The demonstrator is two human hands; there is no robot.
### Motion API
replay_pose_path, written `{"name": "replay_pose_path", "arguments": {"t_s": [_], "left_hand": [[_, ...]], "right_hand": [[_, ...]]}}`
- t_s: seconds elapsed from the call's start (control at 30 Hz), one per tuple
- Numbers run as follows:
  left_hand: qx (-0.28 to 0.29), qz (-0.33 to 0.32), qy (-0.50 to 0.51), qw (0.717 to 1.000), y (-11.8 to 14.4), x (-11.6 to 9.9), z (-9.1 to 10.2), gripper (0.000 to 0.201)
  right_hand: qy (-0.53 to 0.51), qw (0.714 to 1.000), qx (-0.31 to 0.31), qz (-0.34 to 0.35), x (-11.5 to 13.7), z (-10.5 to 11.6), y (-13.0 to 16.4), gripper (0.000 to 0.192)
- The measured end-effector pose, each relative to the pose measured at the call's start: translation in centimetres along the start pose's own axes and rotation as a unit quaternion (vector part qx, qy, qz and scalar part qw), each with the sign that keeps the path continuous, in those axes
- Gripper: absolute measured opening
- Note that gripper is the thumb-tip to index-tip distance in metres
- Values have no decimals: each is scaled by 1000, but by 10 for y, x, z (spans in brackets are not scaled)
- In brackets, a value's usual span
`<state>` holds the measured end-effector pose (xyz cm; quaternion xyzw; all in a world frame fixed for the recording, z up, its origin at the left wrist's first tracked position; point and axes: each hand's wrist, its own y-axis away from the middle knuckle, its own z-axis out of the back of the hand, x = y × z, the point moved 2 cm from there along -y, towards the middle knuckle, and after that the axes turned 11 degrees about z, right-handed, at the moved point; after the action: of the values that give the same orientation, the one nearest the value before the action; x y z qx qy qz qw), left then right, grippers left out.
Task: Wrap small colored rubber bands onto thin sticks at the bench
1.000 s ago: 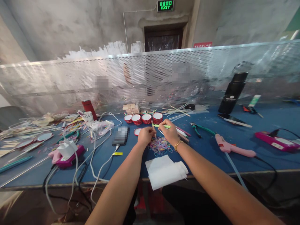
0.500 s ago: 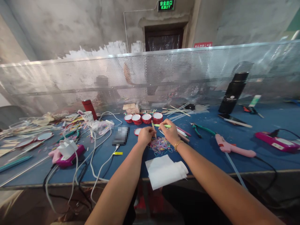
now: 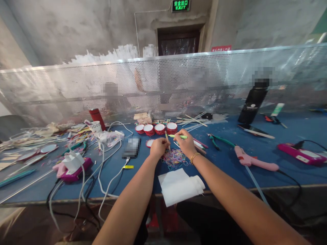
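Care suits this step: left hand [image 3: 158, 147] pinching the wooden stick [image 3: 167, 139] and right hand [image 3: 186, 143] pinching the green stick [image 3: 178, 137] should work steadily, both above the rubber bands [image 3: 174, 158].

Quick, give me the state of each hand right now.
Left hand: closed on a thin wooden stick.
Right hand: closed on a green stick, above the pile of coloured rubber bands.
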<state>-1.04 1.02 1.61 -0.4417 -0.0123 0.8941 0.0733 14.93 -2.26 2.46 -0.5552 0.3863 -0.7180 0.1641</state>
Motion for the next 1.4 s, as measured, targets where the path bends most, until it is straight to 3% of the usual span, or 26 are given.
{"name": "replay_pose_path", "arguments": {"t_s": [0.2,0.4,1.4], "left_hand": [[3,-6,-5,1000,0,0,0,16],[-3,-2,-2,1000,1,-1,0,14],[1,4,-2,1000,4,-3,1,15]], "right_hand": [[-12,1000,21,6,1,-3,0,17],[-5,1000,1,-11,-3,-1,0,15],[-12,1000,19,0,0,-3,0,18]]}}
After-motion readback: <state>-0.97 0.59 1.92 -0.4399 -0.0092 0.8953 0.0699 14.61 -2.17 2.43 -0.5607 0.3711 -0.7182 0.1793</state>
